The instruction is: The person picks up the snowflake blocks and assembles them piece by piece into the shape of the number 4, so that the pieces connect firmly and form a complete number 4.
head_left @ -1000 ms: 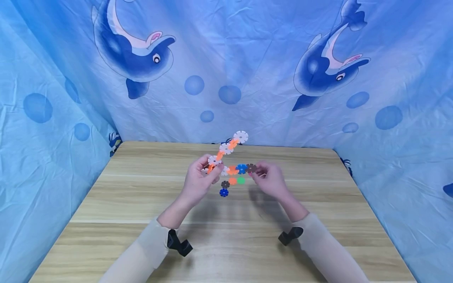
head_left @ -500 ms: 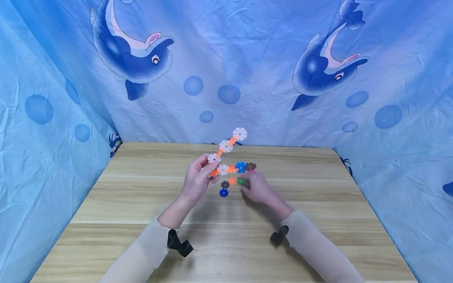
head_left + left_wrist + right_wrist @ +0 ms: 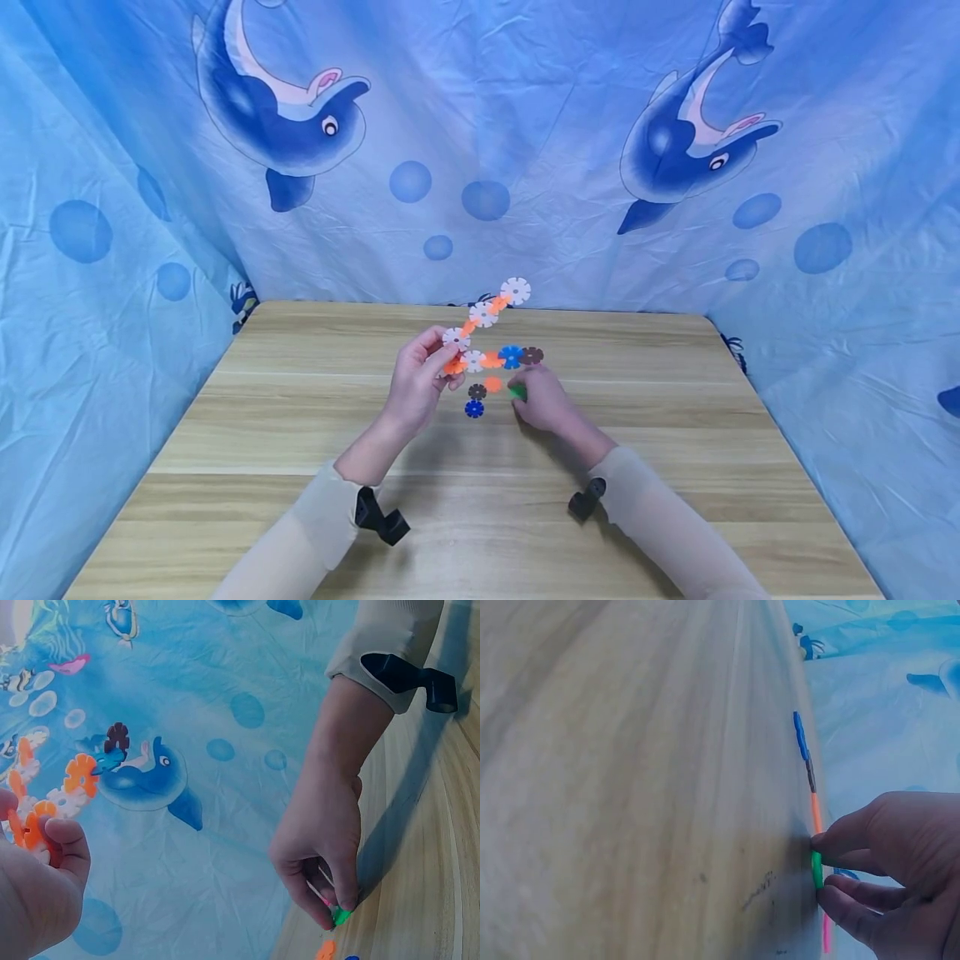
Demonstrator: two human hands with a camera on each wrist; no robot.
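My left hand grips a bent chain of slotted snowflake discs, held above the table. White and orange discs alternate along its upper arm, ending in a white disc. Its other arm ends in a blue disc and a brown disc. Down at the tabletop, my right hand pinches a green disc between thumb and fingers. Beside it lie a loose orange disc, a dark brown disc and a dark blue disc. A pink disc shows beyond the fingers in the right wrist view.
The wooden table extends on all sides of the discs. Blue cloth printed with dolphins hangs behind it and along both sides. Each wrist carries a black camera mount.
My right hand has left the chain's brown end, moved down and left to the tabletop, and taken hold of the green disc. My left hand has kept its grip, almost still.
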